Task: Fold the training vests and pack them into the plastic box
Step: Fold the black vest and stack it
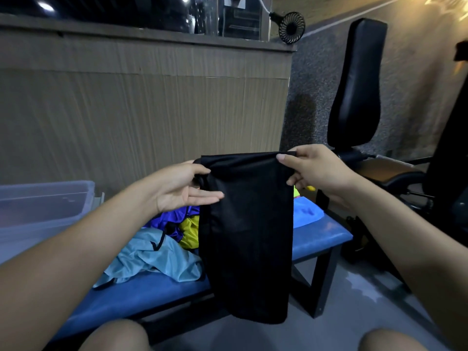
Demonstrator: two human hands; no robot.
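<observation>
You hold a black vest (247,231) up in front of you, above the blue bench (321,239). Your right hand (316,171) pinches its top right corner between thumb and fingers. Your left hand (182,188) holds the top left corner, lower fingers straight. Loose vests (162,257) lie mid-bench. The plastic box (43,206) sits at the bench's left end.

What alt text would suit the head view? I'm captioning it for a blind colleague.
A person holds a black vest up by its top edge, the left hand and the right hand each gripping a corner, so it hangs over a blue bench. Light blue, purple and yellow vests lie heaped on the bench, beside a clear plastic box at left.
</observation>
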